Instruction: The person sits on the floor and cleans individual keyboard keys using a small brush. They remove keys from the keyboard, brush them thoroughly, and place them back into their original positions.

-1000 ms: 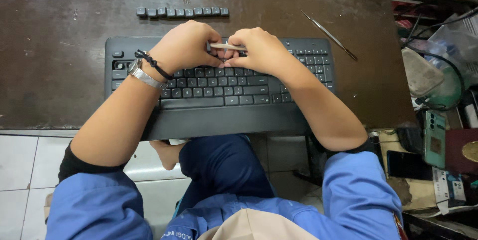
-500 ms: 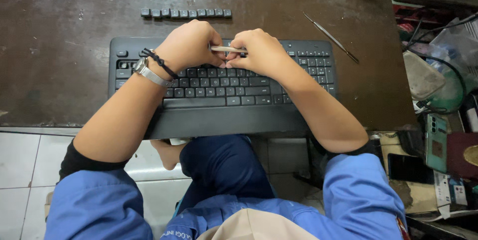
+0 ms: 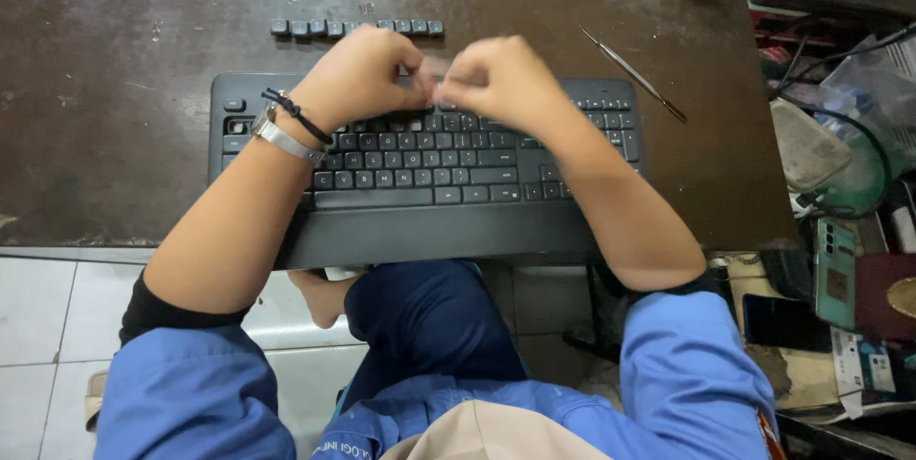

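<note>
**A:** Starting at the left, what does the frame show?

**B:** A dark, worn desk (image 3: 114,59), with a black keyboard (image 3: 420,231) lying at its near edge. The person's left hand (image 3: 358,78), a watch and a dark cord bracelet on its wrist, is curled over the keyboard's far rows. The fingers are pinched together at the tips.

**A:** Holding what?

**B:** A small pale thing (image 3: 434,73), blurred, sits between the two hands where the fingertips meet. The left hand is closed on one end of it. What it is cannot be told.

**A:** And the right hand?

**B:** The right hand (image 3: 501,83) is curled the same way, fingers closed on the other end of that small thing, just above the keyboard's top row. The two hands touch or nearly touch at the fingertips.

**A:** Anything beyond them?

**B:** A row of loose dark keycaps (image 3: 355,28) lies on the desk just past the keyboard. Farther right, a thin metal tool (image 3: 632,74) lies at a slant, near the keyboard's far right corner. Off the desk's right edge is a clutter of cables, a phone (image 3: 835,274) and boxes.
</note>
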